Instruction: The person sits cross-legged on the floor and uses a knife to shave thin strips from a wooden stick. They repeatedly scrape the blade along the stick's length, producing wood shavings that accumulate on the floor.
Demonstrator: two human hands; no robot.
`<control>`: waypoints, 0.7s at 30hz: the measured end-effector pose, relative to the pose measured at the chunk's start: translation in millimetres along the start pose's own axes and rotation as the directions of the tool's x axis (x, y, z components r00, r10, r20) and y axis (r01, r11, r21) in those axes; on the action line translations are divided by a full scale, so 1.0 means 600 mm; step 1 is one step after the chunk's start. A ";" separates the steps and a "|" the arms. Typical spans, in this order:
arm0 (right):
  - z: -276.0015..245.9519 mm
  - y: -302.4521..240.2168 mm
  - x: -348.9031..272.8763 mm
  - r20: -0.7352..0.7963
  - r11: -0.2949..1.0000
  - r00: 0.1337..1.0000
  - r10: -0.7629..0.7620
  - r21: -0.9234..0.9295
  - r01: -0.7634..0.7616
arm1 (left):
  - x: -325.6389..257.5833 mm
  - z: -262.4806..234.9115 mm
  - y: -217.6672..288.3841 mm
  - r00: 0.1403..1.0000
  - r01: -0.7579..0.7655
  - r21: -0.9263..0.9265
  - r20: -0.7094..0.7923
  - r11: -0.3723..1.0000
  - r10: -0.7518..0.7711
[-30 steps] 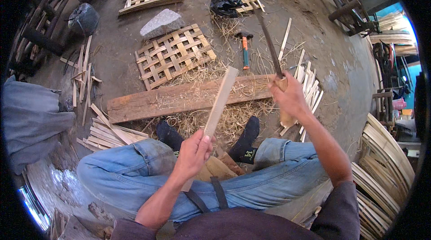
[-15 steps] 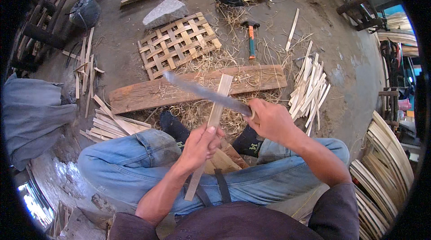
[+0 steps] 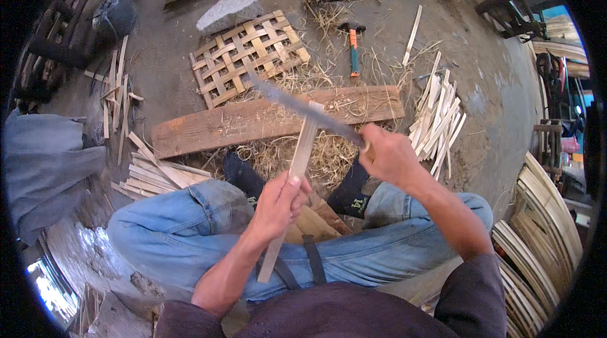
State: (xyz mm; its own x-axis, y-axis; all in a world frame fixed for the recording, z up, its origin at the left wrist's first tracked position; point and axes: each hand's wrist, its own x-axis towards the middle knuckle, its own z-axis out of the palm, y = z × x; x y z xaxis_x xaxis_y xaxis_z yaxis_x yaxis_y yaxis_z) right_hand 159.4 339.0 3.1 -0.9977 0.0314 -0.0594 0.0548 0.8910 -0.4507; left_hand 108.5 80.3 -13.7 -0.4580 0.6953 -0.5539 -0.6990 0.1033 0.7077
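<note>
My left hand point(image 3: 281, 204) is closed around a flat, pale strip of wood or bamboo point(image 3: 304, 147), which slants upward away from my lap. Closed on the handle of a long-bladed knife point(image 3: 292, 102), my right hand point(image 3: 391, 156) is to the right of the strip. The knife's blade, smeared by motion, crosses the strip near its far end and points to the far left. Past them lies a thick wooden plank point(image 3: 221, 129), with curly shavings point(image 3: 316, 170) around it.
A woven lattice panel point(image 3: 250, 54) lies beyond the plank, against a grey stone point(image 3: 229, 11). A hammer point(image 3: 354, 50) rests to its right. Loose strips form piles at right point(image 3: 436, 117) and left point(image 3: 158, 174). Bundled long strips point(image 3: 544, 211) stand at far right.
The knife has moved along the strip toward its far end, and my right hand has shifted slightly right. My left hand keeps its grip on the strip.
</note>
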 end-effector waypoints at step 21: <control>0.008 0.014 0.007 -0.058 0.999 0.998 0.002 -0.050 -0.005 | 0.004 0.004 0.004 0.999 0.020 0.023 -0.049 1.000 -0.019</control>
State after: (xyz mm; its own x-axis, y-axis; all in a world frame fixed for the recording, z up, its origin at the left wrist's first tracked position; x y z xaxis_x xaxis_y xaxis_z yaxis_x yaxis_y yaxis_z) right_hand 155.6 344.7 -5.2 -0.9982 0.0590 -0.0087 0.0574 0.9124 -0.4054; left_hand 107.0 83.7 -12.4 -0.4708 0.6576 -0.5882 -0.6953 0.1339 0.7062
